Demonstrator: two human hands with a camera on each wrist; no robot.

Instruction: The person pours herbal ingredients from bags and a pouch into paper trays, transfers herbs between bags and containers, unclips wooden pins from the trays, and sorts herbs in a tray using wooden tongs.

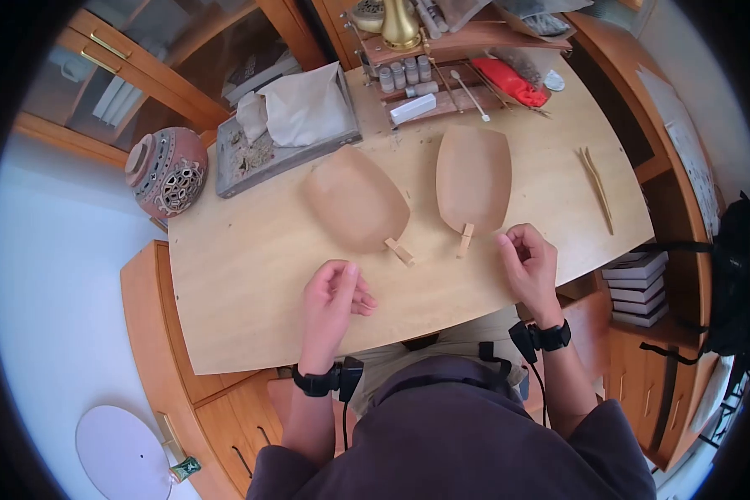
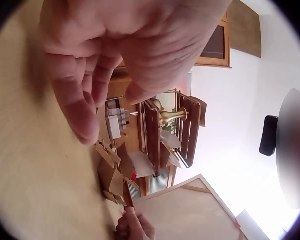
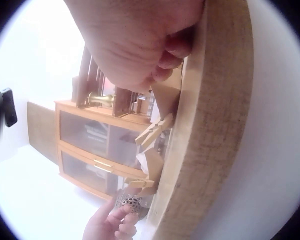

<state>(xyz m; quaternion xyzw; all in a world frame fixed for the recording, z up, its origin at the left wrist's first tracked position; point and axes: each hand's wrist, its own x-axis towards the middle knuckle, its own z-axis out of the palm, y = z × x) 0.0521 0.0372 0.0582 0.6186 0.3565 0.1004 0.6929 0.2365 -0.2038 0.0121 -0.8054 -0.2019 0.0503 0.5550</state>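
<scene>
Two shallow brown paper trays lie side by side on the wooden table (image 1: 250, 275). The left tray (image 1: 354, 200) is angled and has a wooden clothespin (image 1: 399, 252) clipped at its near end. A second clothespin (image 1: 465, 241) sits on the near end of the right tray (image 1: 473, 179). Below the left tray, my left hand (image 1: 333, 296) hovers with loosely bent fingers and nothing in them. My right hand (image 1: 529, 262) is near the right tray's clothespin, its fingers loosely curled and holding nothing. Both clothespins also show in the right wrist view, the closer clothespin (image 3: 154, 131) beneath the right hand.
A grey tray (image 1: 287, 158) with white cloth or paper stands at the back left, beside a pierced clay pot (image 1: 171, 171). Wooden tongs (image 1: 596, 190) lie at right. A tiered wooden rack (image 1: 467, 50) with small jars and a red pouch (image 1: 508, 79) occupies the back.
</scene>
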